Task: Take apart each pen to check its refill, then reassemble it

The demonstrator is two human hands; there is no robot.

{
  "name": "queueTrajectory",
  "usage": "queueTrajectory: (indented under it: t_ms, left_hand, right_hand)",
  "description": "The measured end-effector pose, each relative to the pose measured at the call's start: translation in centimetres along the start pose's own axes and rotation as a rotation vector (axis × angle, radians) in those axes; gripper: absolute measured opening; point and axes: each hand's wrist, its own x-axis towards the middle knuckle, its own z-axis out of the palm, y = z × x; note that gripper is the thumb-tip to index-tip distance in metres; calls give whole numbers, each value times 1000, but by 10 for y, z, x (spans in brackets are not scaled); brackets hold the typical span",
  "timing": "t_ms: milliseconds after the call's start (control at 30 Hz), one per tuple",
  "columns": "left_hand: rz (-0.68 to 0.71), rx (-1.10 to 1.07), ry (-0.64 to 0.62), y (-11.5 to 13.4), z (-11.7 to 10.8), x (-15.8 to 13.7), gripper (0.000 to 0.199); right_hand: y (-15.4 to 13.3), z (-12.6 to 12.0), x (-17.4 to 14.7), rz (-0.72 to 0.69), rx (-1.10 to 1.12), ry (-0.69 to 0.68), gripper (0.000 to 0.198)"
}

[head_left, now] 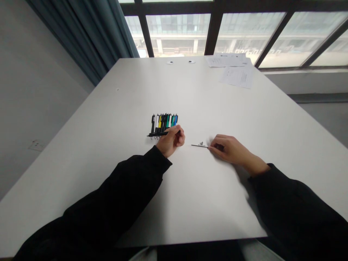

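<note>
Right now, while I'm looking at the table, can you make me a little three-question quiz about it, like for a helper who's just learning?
1. What does the left hand hold?
2. True or false: the row of pens is nearer to the right hand than to the left hand.
3. Where on the table do the sheets of paper lie? A) by the near edge; B) by the far edge; C) in the middle.

Key: 1. A black pen. 2. False. 3. B.
</note>
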Motion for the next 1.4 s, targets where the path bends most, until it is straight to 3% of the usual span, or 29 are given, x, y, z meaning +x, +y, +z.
queueTrajectory:
  t_ms: [600,800,867,933,1000,1100,1300,1400]
  left_hand:
    - [0,33,-4,0,-1,1,44]
    - [-24,126,-31,-7,4,-9,50]
    - [-81,157,-86,-14,13,-18,55]
    - [-111,200,-105,-23,24,-29,61]
    - [-120,260,-143,-30,34,-39,66]
    - [-137,367,-193,-36,43,-49,76]
    - [-101,439,-201,-35,38,-50,77]
    - [-70,481,-200,-37,35,-48,80]
  right_hand:
    - [3,-2,0,-23,6,35,16]
    - [-13,-3,-4,-46,30,211,16]
    - [-26,-4,-6,-106,86,297,15]
    - [-40,-3,-9,-210,176,330,27]
    - [-53,-1,-10,-293,220,321,35]
    - [-66,4,-10,-351,265,310,31]
    - [-67,13,-8,-279,279,250,12]
    - [-67,15,-7,-263,277,255,15]
